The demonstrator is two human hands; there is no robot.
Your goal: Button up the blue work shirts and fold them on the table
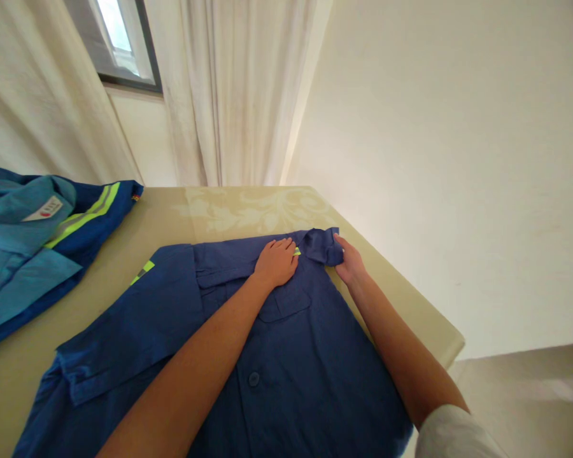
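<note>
A dark blue work shirt (286, 356) with yellow reflective strips lies spread on a beige table (181, 213), buttons and a chest pocket facing up. My left hand (277, 261) rests flat on the shirt near its far edge, fingers stretched out and together. My right hand (349, 262) pinches a folded cuff or corner of the shirt (321, 245) at the far right, next to the table's right edge. Both forearms reach across the shirt.
A pile of lighter blue work clothing (33, 248) with yellow-grey reflective stripes lies on the table's left side. White curtains (229, 89) and a window (119, 38) stand behind the table. A plain wall (458, 159) is on the right, beyond the table's edge.
</note>
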